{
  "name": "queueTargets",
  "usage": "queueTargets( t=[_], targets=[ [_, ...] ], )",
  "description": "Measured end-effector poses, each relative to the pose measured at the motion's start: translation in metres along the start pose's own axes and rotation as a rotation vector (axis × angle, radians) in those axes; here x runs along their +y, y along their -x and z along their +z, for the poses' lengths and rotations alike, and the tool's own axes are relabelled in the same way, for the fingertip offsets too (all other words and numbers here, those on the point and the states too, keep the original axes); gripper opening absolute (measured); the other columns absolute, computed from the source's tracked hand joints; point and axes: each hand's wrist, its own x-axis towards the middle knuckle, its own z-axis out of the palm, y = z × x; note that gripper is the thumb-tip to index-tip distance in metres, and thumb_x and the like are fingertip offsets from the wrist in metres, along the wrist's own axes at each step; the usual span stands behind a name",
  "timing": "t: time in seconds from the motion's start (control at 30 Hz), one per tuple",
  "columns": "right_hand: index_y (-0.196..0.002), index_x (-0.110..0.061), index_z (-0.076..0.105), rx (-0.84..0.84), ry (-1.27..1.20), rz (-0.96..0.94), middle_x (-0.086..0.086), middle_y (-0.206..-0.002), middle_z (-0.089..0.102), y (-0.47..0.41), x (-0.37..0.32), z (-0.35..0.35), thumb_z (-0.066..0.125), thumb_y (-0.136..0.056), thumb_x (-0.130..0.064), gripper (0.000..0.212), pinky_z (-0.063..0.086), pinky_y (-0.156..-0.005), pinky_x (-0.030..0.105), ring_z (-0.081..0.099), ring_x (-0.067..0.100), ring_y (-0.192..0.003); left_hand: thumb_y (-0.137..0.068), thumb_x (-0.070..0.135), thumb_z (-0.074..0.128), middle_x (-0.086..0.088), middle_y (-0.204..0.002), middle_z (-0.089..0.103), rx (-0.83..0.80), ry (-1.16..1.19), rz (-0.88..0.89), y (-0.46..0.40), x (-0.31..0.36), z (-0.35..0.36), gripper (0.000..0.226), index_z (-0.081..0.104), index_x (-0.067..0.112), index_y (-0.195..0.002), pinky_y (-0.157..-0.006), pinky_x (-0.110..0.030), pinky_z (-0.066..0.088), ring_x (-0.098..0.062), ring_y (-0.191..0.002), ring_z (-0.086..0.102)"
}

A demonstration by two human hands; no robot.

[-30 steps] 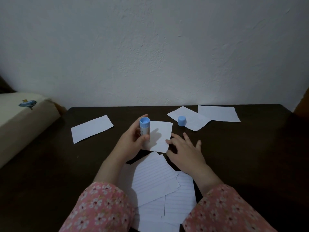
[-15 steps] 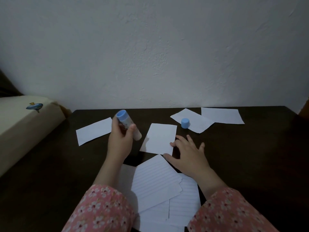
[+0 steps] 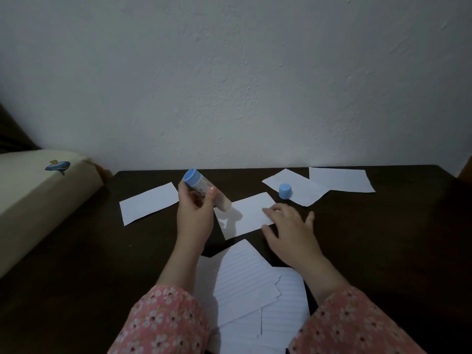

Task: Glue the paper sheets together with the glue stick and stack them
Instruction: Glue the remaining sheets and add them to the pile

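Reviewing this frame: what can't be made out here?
Head view only:
- Print on the glue stick: too small, partly covered by the left hand.
- Whether its tip touches the centre sheet: unclear.
- Lined sheets: count hidden by overlap and sleeves, cut off by the bottom edge.

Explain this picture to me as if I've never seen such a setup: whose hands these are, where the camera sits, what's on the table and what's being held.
No machine here: a person wears a camera on the head, looking forward and down at their own hands. The left hand grips a glue stick, tilted, its uncapped tip at the corner of a blank paper sheet. The right hand lies flat on that sheet, fingers holding it down. The blue cap stands on another sheet further back. More sheets lie on the dark table: one at the left, one at the far right, and a lined pile between the floral sleeves.
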Motion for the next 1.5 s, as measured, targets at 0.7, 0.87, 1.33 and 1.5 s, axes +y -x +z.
queueTargets(
  t=[0.7, 0.87, 1.33, 1.5],
  targets=[
    [-0.130, -0.038, 0.052, -0.131, -0.071, 0.018, -0.017, -0.155, 0.024, 0.008, 0.010, -0.001, 0.048, -0.095, -0.046, 0.036, -0.004, -0.111, 0.065, 0.002, 0.016, -0.149, -0.093, 0.021, 0.058, 0.017, -0.118, 0.047, -0.443, -0.333, 0.159, 0.012, -0.010, 0.023, 0.064, 0.025, 0.046, -0.142, -0.076, -0.015, 0.041, 0.000, -0.102, 0.049],
    [-0.120, -0.037, 0.052, -0.165, -0.120, 0.013, -0.018, -0.156, 0.023, 0.008, 0.012, -0.001, 0.051, -0.094, -0.045, 0.027, -0.007, -0.111, 0.064, 0.001, 0.015, -0.149, -0.094, 0.024, 0.057, 0.016, -0.110, 0.051, -0.520, -0.393, 0.185, 0.015, -0.010, 0.024, 0.056, 0.029, 0.048, -0.136, -0.081, -0.023, 0.047, 0.002, -0.098, 0.051],
    [-0.123, -0.036, 0.048, -0.159, -0.079, 0.042, -0.012, -0.155, 0.019, 0.003, 0.008, 0.003, 0.047, -0.095, -0.041, 0.029, -0.005, -0.112, 0.065, 0.000, 0.016, -0.149, -0.094, 0.020, 0.056, 0.015, -0.114, 0.052, -0.571, -0.433, 0.185, 0.011, -0.013, 0.018, 0.063, 0.025, 0.065, -0.126, -0.076, -0.018, 0.046, -0.001, -0.100, 0.052],
    [-0.122, -0.034, 0.048, -0.158, -0.062, 0.012, -0.013, -0.151, 0.023, 0.006, 0.009, 0.003, 0.049, -0.092, -0.054, 0.036, -0.004, -0.110, 0.066, 0.002, 0.016, -0.148, -0.094, 0.025, 0.058, 0.012, -0.113, 0.056, -0.554, -0.401, 0.156, 0.009, -0.018, 0.019, 0.059, 0.030, 0.059, -0.133, -0.083, -0.024, 0.050, -0.005, -0.101, 0.055]
  ],
)
